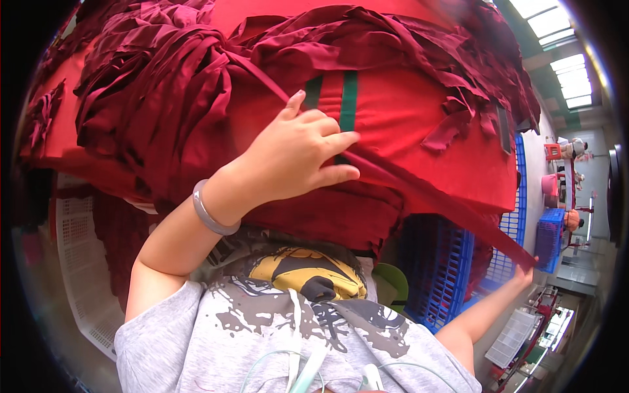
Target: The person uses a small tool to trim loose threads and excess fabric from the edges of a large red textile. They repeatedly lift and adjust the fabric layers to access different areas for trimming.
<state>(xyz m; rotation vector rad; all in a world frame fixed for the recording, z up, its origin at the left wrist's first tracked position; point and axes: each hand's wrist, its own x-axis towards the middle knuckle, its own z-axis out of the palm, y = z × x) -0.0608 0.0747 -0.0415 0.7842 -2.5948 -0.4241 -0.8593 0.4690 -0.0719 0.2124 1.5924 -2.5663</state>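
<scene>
A long dark red fabric strip (432, 200) stretches from the heap of dark red cloth (170, 85) down to the far right. My left hand (295, 150) is over the table, partly curled around this strip, with the thumb and index finger reaching forward on either side of it. Under the palm the strip is hidden. Out at the right, my arm is extended and my right hand (524, 276) is closed on the strip's other end. Between the two hands the strip looks taut. Green bands (348, 98) lie across the red cover beneath.
A red-covered table (419, 118) carries piled cloth at the back and left. Blue plastic crates (449, 268) stand below its right side, a white perforated basket (82, 262) below its left. A dark flat object (503, 129) lies at the right edge. People sit farther off.
</scene>
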